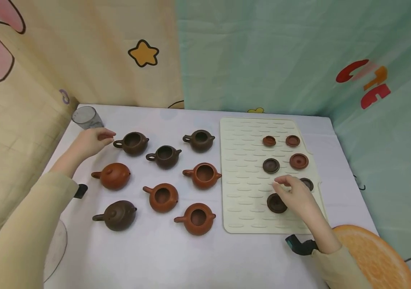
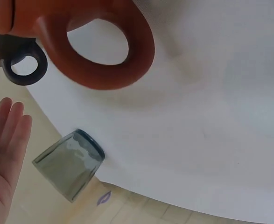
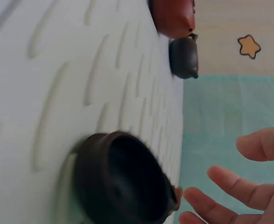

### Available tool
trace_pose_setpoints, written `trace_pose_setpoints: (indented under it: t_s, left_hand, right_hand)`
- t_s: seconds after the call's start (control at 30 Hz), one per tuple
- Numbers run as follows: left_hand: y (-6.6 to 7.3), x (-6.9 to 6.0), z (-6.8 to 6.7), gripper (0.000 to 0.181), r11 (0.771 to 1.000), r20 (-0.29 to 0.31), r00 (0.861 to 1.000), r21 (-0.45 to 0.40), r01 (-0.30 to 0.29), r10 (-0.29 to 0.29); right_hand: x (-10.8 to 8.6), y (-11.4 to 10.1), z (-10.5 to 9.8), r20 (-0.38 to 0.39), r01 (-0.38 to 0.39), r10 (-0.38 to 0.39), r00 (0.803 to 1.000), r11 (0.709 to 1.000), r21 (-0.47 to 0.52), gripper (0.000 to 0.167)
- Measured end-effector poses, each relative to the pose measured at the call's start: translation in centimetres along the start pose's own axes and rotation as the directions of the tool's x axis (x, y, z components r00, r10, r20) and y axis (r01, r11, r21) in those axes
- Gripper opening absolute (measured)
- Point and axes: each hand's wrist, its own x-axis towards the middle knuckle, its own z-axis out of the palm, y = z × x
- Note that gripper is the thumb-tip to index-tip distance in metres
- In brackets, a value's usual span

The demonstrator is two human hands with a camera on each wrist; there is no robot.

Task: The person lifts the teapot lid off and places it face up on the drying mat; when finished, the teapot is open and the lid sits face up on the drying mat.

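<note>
My left hand (image 1: 89, 143) is held out, holding nothing, just left of the handle of a dark brown open teapot (image 1: 133, 144). In the left wrist view its fingers (image 2: 8, 135) look straight, apart from the orange-brown handle (image 2: 144, 56) in the foreground. Over the pale ridged mat, my right hand (image 1: 296, 196) hovers close to a dark teapot lid (image 1: 276, 203) and partly covers another dark lid (image 1: 307, 184). The right wrist view shows its fingers (image 3: 223, 179) spread, thumb apart, with the upturned dark lid (image 3: 122, 182) below them.
Several lidless teapots, brown and orange-brown, stand mid-table. A lidded orange-brown teapot (image 1: 116, 176) and a lidded brown one (image 1: 114, 216) are on the left. More lids, such as a reddish one (image 1: 298, 161), lie on the mat (image 1: 241, 216). A glass (image 1: 87, 117) stands at the back left corner.
</note>
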Motion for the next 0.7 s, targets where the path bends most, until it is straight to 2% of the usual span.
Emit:
trace_pose_setpoints:
  t_s: [0.13, 0.27, 0.33, 0.5, 0.7]
  left_hand:
    - [0.0, -1.9, -0.8, 0.031, 1.0, -0.027, 0.999, -0.008, -0.024, 0.023]
    - [-0.1, -4.3, -1.1, 0.028, 1.0, -0.016, 1.0, -0.001, -0.026, 0.026]
    - [-0.3, -5.4, -0.9, 0.028, 1.0, 0.0, 1.0, 0.0, -0.022, 0.022]
    - [-1.3, -7.8, 0.2, 0.03, 1.0, 0.025, 1.0, -0.031, 0.001, 0.0]
    - [-2.5, -9.2, 1.4, 0.03, 0.999, 0.038, 0.999, -0.052, 0.013, -0.011]
  right_hand:
    - [1.5, -3.4, 0.4, -0.003, 0.119, -0.119, 0.993, 0.992, 0.05, 0.041]
    - [3.5, -8.4, 1.6, 0.053, 0.221, -0.232, 0.971, 0.962, 0.161, 0.034]
    - [4.5, -11.2, 2.3, 0.109, 0.262, -0.291, 0.95, 0.939, 0.224, 0.031]
    - [7.0, -18.2, 4.9, 0.217, 0.358, -0.427, 0.878, 0.886, 0.296, 0.025]
    - [9.1, -25.5, 9.7, 0.296, 0.427, -0.51, 0.807, 0.852, 0.304, 0.025]
